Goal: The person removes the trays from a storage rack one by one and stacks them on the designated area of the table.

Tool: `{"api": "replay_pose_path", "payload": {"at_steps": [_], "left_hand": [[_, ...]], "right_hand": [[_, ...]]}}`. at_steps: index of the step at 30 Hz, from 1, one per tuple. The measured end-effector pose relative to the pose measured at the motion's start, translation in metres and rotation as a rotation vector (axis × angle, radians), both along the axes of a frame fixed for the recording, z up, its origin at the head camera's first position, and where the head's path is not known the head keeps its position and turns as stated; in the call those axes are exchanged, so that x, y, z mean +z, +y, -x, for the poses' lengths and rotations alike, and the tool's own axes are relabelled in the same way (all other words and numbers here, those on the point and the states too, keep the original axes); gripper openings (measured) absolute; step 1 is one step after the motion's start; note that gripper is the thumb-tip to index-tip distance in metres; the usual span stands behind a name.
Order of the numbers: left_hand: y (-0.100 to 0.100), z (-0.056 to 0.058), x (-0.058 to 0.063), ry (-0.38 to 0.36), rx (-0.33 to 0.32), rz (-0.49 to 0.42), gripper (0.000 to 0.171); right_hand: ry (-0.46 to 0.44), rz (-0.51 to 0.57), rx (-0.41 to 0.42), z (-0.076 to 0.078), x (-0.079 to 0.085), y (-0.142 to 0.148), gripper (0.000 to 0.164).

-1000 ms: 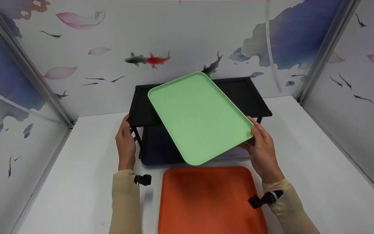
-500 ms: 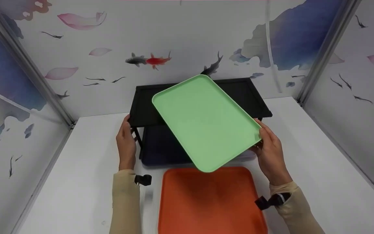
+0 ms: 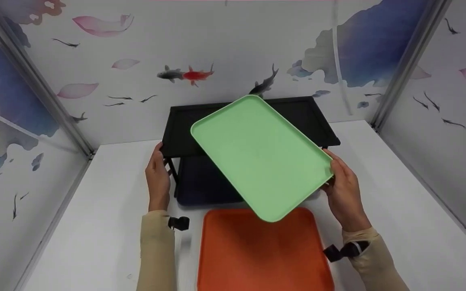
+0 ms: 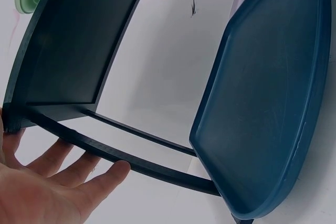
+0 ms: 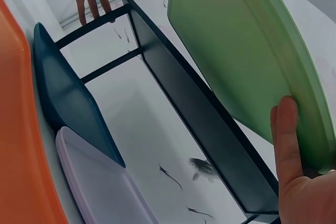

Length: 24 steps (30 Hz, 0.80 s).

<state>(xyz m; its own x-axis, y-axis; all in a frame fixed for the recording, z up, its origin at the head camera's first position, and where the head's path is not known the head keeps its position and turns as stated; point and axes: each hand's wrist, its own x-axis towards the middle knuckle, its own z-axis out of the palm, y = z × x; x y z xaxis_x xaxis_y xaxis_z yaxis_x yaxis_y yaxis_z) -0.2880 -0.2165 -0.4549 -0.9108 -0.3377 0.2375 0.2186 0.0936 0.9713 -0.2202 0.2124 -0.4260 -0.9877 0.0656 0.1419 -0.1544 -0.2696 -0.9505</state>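
In the head view my right hand grips the right corner of a light green rectangular tray. The thumb lies at the rim and fingers reach under the tray. It is tilted above a black two-level stand, hiding part of its top, and its near corner overlaps the orange tray in front. My left hand holds the stand's left front corner. In the left wrist view, that hand's fingers lie along the stand's leg. A dark blue tray sits under the stand's top.
A pale lilac tray lies beside the blue one under the stand in the right wrist view. Behind the white table stands a wall painted with fish and petals. Side walls close in left and right.
My right hand has moved right and toward me with the green tray, which has turned slightly and come lower. My left hand and the black stand have stayed in place.
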Motion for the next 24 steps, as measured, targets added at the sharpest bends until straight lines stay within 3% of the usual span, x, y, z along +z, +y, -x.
{"api": "replay_pose_path", "payload": {"at_steps": [16,24], "left_hand": [[0.0,-0.003,0.003,-0.039,-0.026,-0.041,0.056],[0.009,-0.019,0.027,-0.061,-0.038,-0.051,0.051]], "right_hand": [[0.021,-0.006,0.015,-0.002,-0.006,0.008,0.055],[0.03,0.013,0.01,-0.003,-0.009,0.012,0.055]]}}
